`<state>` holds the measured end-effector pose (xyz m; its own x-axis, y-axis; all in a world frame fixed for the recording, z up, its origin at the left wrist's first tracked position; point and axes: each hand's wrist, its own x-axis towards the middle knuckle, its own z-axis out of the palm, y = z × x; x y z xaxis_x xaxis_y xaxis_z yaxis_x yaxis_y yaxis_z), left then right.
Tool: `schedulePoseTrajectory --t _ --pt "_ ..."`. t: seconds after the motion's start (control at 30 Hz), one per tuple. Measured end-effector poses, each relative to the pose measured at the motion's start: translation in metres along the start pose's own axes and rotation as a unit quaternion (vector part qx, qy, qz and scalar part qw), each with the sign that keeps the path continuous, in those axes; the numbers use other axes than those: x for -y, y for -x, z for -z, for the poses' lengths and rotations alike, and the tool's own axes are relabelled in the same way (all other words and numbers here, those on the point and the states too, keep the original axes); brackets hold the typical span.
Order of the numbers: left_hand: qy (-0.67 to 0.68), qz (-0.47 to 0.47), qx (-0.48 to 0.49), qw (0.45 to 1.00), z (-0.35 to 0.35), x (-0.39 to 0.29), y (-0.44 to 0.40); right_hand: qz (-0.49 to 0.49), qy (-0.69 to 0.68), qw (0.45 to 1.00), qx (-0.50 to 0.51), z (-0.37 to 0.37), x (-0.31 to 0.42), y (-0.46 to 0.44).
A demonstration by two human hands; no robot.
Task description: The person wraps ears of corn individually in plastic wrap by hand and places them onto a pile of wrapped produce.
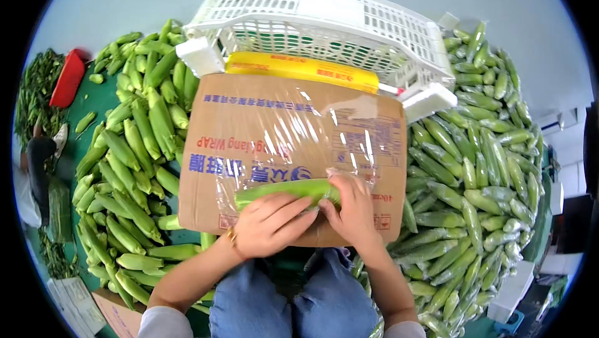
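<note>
An ear of corn in green husk (pixel 281 189) lies across the near part of a cardboard box (pixel 212 120), on a sheet of clear plastic film (pixel 293 132) spread over the box top. My left hand (pixel 271 222) rests on the ear's near side, its fingers curved over the husk. At the ear's right end, my right hand (pixel 350 206) pinches the film and the husk between thumb and fingers. A yellow film roll (pixel 299 70) lies along the box's far edge.
Unwrapped ears (pixel 134 144) are heaped at the left, film-wrapped ears (pixel 474 182) at the right. Behind the roll stands a white plastic crate (pixel 324 17). A red container (pixel 68 79) and leafy greens (pixel 40 88) are at the far left.
</note>
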<state>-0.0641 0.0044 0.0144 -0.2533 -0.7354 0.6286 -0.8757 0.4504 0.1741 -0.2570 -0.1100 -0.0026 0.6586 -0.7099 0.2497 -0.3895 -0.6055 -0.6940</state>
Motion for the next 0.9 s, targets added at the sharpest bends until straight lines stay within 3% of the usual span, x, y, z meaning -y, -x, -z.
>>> schedulePoseTrajectory --t 0.03,0.13,0.2,0.23,0.27,0.3,0.37,0.4,0.47,0.53,0.6,0.63,0.73,0.77,0.83,0.87,0.9 --pt "0.014 0.062 -0.003 0.998 0.012 -0.009 0.023 0.072 0.147 0.987 0.001 -0.004 -0.003 -0.006" --pt "-0.064 0.149 0.095 0.982 0.035 -0.006 0.079 0.080 0.149 0.985 -0.020 -0.009 -0.007 -0.013" --pt "0.041 0.195 0.125 0.972 0.055 0.024 0.088 0.089 0.152 0.984 -0.037 -0.009 -0.004 -0.019" --pt "0.045 0.214 0.060 0.974 0.061 0.036 0.076 0.089 0.157 0.983 -0.037 -0.009 -0.004 -0.019" --pt "0.019 0.177 -0.001 0.984 0.067 0.053 0.035 0.092 0.167 0.981 -0.044 -0.008 -0.005 -0.025" --pt "-0.052 0.149 0.026 0.987 0.079 0.065 -0.004 0.129 0.174 0.974 -0.066 -0.009 -0.008 -0.030" --pt "0.136 0.300 0.134 0.935 0.048 0.097 -0.029 0.147 0.155 0.974 -0.070 -0.011 -0.015 -0.038" --pt "0.073 0.293 0.227 0.926 0.029 0.092 -0.034 0.157 0.146 0.974 -0.071 -0.012 -0.015 -0.040" --pt "-0.051 0.269 0.400 0.875 -0.004 0.079 -0.046 0.086 0.170 0.982 -0.007 -0.006 -0.007 -0.045" --pt "0.008 0.318 0.424 0.848 0.027 0.037 -0.057 -0.004 0.191 0.977 0.094 0.003 0.004 -0.044" --pt "0.044 0.222 0.264 0.938 0.033 0.006 -0.002 -0.103 0.201 0.945 0.238 0.007 0.021 -0.033" --pt "0.039 0.217 0.271 0.937 0.033 0.004 0.001 -0.144 0.157 0.934 0.287 0.008 0.030 -0.034" --pt "0.020 0.225 0.288 0.931 0.027 0.018 0.001 -0.113 0.162 0.960 0.196 0.005 0.029 -0.046" --pt "0.008 0.235 0.284 0.929 0.011 0.041 -0.011 -0.082 0.181 0.969 0.145 0.008 0.031 -0.056" --pt "-0.079 0.217 0.167 0.958 -0.028 0.094 -0.030 0.131 0.193 0.970 0.074 0.007 0.028 -0.076" --pt "-0.073 0.186 0.162 0.966 -0.035 0.123 -0.054 0.236 0.196 0.951 0.032 0.006 0.026 -0.087" --pt "-0.065 0.156 0.157 0.973 -0.042 0.147 -0.074 0.253 0.235 0.937 0.044 -0.004 0.016 -0.096"
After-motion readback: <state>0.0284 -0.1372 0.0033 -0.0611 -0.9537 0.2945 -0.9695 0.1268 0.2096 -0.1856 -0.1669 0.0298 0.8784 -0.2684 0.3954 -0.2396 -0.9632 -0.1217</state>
